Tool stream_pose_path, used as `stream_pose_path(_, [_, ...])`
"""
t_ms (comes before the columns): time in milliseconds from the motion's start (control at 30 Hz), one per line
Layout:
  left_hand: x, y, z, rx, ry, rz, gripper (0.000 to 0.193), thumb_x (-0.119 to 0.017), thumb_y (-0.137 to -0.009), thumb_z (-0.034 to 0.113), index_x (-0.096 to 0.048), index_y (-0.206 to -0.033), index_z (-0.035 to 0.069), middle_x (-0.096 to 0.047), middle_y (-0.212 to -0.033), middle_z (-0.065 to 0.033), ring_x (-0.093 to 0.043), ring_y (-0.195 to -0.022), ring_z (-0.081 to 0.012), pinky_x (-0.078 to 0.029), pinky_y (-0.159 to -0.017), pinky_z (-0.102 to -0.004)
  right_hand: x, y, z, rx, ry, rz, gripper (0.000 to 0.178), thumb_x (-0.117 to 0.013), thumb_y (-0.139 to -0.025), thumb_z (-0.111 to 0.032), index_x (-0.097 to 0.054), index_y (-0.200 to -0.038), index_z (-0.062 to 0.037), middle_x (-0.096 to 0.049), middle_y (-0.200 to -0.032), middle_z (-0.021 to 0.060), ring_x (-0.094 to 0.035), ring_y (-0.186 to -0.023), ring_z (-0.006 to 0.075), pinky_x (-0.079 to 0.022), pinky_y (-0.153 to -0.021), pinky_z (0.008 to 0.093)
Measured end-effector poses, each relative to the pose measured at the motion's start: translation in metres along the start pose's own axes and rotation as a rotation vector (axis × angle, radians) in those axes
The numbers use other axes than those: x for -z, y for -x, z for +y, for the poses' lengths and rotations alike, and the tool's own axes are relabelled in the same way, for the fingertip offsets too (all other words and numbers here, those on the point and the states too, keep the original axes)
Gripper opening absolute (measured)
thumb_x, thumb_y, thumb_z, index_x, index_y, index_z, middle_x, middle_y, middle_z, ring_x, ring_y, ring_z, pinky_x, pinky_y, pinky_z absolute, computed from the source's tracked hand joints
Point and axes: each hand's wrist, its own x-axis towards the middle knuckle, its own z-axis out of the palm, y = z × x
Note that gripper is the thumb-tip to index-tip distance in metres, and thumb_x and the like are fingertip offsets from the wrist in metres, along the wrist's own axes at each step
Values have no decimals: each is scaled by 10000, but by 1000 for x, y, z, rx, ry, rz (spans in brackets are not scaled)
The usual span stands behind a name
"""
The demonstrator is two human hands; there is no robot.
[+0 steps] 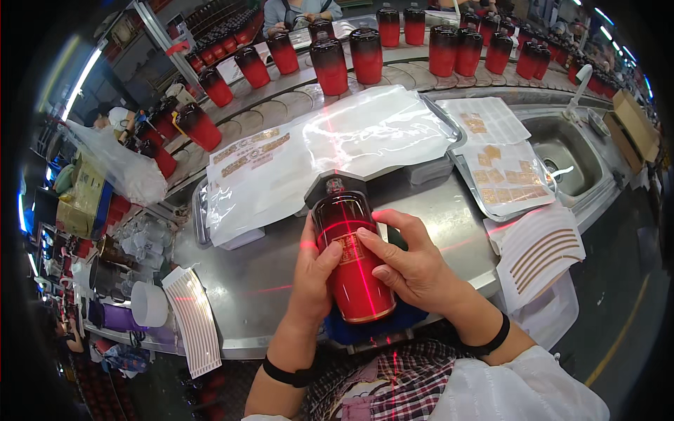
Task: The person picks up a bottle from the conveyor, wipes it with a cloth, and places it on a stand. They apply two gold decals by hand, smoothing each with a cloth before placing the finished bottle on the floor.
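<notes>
A glossy bottle (361,289), black at the shoulder and fading to red, lies tilted in front of me with its neck pointing away. Red laser lines cross its face. My left hand (314,272) wraps its left side, the thumb beside a small gold label (349,247) on the upper front. From the right, my right hand (415,265) grips the bottle, with a fingertip pressed at the label's right edge. Beneath the bottle is a blue support (413,324). A dark angled bracket (314,191) stands around its neck end.
White label sheets (337,137) cover a tray ahead. More gold-label sheets (509,175) and a strip sheet (547,256) lie right, before a steel sink (572,168). Another strip sheet (193,319) is at left. Red-black bottles (330,67) line a curved conveyor (281,105); people sit beyond.
</notes>
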Motion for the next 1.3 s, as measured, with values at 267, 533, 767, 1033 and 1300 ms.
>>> stream_pose_path(267, [3, -5, 4, 5, 0, 14, 639, -619, -893, 220, -306, -1420, 40, -533, -1255, -123, -547, -1138, -184, -449, -981, -328, 0, -6, -1, 53, 90, -72, 464, -659, -863, -203, -577, -1305, -89, -422, -1346, 219, -472, -1140, 399, -406, -989, 462])
stream_pose_path(533, [-4, -10, 2, -16, -53, 57, 531, -607, -926, 220, -368, -1361, 30, -577, -1175, -110, -578, -1057, -159, -470, -928, -298, 1, -8, 8, 35, 99, -55, 457, -658, -866, -213, -580, -1293, -71, -433, -1335, 228, -491, -1112, 384, -419, -969, 448])
stream_pose_path(767, [-2, -9, 4, -48, -85, 74, 505, -598, -944, 230, -381, -1346, 15, -580, -1170, -110, -577, -1049, -157, -472, -913, -290, 0, -13, 4, 39, 80, -51, 468, -672, -854, -196, -577, -1292, -63, -440, -1324, 234, -495, -1105, 385, -425, -963, 449])
stream_pose_path(1033, [2, -8, -4, -59, -118, 75, 674, -613, -938, 206, -240, -1441, -43, -550, -1233, -141, -561, -1097, -169, -461, -949, -306, 0, -13, 5, 22, 106, -63, 491, -694, -827, -170, -574, -1290, -58, -429, -1334, 239, -498, -1099, 391, -430, -965, 443])
stream_pose_path(1300, [1, -6, -4, -51, -109, 84, 684, -602, -948, 214, -219, -1451, -48, -535, -1258, -142, -553, -1113, -170, -465, -947, -301, 1, -15, 6, 34, 103, -63, 495, -687, -838, -180, -567, -1303, -60, -442, -1326, 242, -504, -1100, 394, -431, -965, 439])
